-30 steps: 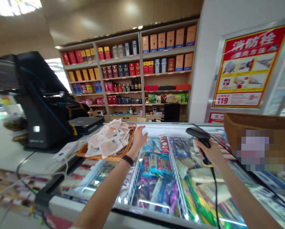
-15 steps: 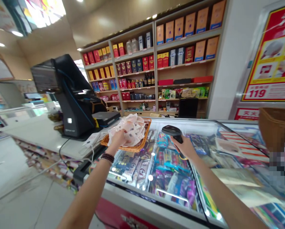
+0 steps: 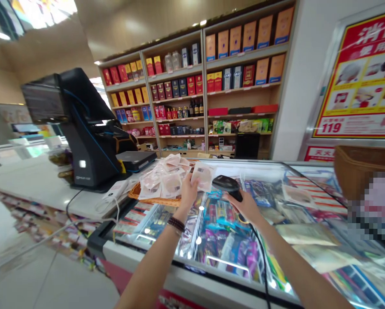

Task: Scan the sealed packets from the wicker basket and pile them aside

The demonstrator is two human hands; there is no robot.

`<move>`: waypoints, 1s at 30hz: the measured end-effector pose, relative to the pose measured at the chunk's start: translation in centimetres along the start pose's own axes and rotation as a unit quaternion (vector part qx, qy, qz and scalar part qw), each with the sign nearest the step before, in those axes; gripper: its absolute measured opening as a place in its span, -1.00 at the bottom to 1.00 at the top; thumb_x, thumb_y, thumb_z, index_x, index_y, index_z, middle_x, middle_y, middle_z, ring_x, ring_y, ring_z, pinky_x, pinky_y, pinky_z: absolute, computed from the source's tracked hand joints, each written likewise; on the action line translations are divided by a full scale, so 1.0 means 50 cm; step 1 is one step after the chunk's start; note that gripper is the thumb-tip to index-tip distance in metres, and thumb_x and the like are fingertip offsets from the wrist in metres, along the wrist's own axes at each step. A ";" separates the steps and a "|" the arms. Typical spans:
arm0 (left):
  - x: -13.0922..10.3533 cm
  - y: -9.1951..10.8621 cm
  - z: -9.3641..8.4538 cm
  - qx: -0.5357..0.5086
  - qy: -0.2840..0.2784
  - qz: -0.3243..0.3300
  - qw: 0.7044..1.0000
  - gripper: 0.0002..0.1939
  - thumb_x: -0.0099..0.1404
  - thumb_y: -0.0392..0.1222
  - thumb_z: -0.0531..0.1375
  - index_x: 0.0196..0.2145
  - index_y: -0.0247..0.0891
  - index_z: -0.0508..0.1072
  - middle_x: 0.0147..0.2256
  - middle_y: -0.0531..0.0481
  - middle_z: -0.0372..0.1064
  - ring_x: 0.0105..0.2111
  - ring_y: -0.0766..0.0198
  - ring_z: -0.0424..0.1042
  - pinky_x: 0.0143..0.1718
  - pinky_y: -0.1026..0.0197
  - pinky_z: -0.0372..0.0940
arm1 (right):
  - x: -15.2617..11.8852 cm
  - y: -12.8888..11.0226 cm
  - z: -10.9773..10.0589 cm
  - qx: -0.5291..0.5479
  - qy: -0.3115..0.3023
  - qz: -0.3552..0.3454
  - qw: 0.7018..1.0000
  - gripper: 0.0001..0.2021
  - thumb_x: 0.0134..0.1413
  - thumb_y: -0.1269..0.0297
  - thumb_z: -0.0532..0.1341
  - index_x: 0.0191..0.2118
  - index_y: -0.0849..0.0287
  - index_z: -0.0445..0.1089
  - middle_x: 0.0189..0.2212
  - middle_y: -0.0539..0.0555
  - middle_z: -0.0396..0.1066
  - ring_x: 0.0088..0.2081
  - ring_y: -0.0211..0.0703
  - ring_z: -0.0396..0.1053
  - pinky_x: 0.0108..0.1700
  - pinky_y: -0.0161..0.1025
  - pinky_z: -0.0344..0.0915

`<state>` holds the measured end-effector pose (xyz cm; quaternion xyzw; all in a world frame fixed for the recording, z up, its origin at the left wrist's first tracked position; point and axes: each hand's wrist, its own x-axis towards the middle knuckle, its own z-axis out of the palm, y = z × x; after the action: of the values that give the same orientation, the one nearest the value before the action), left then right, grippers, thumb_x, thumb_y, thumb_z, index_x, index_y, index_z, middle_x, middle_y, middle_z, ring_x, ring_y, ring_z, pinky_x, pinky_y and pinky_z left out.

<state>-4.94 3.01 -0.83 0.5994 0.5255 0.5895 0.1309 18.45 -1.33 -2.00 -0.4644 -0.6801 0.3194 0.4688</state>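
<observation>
Pinched in my left hand [image 3: 189, 192] is a flat clear packet [image 3: 203, 176] with a pinkish round content and a small dark label. It is held up over the right side of an orange wicker basket [image 3: 135, 192], where more such packets [image 3: 166, 174] lie heaped. My right hand [image 3: 245, 206] is closed around the handle of a black barcode scanner [image 3: 226, 183]. The scanner head is just right of the packet, with a small gap between them. A black cord [image 3: 262, 262] hangs from the scanner's handle.
Beneath my hands is a glass-topped freezer [image 3: 192, 268] full of colourful packs. A dark checkout terminal [image 3: 89, 141] and a flat black device [image 3: 137, 160] stand left on the counter. Flat packages [image 3: 305, 235] lie on the glass at right, near a brown basket [image 3: 356, 167]. Stocked shelves [image 3: 179, 101] stand behind.
My left hand has moved right, from the heap in the basket to beside the scanner, and now lifts one packet. My right hand still holds the scanner. The view has shifted slightly.
</observation>
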 end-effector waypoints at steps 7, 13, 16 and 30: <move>-0.072 -0.049 0.149 -0.133 0.004 -0.109 0.985 -0.73 0.36 -0.22 0.24 0.00 -0.25 0.43 -0.13 -0.18 0.56 -0.07 0.06 0.54 0.00 0.05 0.44 | -0.003 0.030 0.000 0.030 0.034 0.013 0.999 -0.55 0.05 -0.27 0.24 -0.43 0.04 0.30 -0.79 -0.12 0.21 -0.75 -0.21 0.18 -0.60 -0.24 0.11; -0.086 -0.081 0.158 -0.177 0.001 -0.146 0.973 -0.66 0.35 -0.26 0.25 0.07 -0.28 0.40 -0.13 -0.19 0.56 -0.09 0.11 0.57 0.00 0.10 0.46 | 0.005 0.058 0.007 -0.020 0.050 0.025 0.998 -0.55 0.08 -0.25 0.24 -0.50 0.03 0.28 -0.77 -0.07 0.25 -0.70 -0.15 0.27 -0.60 -0.24 0.13; -0.088 -0.081 0.159 -0.200 0.009 -0.156 0.967 -0.63 0.34 -0.28 0.26 0.09 -0.27 0.38 -0.12 -0.19 0.56 -0.10 0.12 0.57 0.00 0.10 0.47 | 0.004 0.063 0.010 -0.036 0.041 0.026 0.998 -0.56 0.13 -0.22 0.21 -0.52 0.02 0.26 -0.78 -0.07 0.25 -0.72 -0.18 0.25 -0.59 -0.24 0.14; -0.095 -0.075 0.157 -0.210 0.024 -0.174 0.962 -0.54 0.29 -0.25 0.33 0.12 -0.24 0.37 -0.13 -0.18 0.56 -0.07 0.08 0.57 0.03 0.05 0.45 | -0.003 0.046 0.006 0.003 0.019 0.030 0.999 -0.58 0.12 -0.19 0.22 -0.51 0.03 0.25 -0.80 -0.10 0.23 -0.77 -0.22 0.17 -0.61 -0.24 0.11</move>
<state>1.06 4.48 -8.58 0.4434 0.4886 0.6694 0.3414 18.95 -0.65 -4.17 -0.4889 -0.6557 0.3267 0.4735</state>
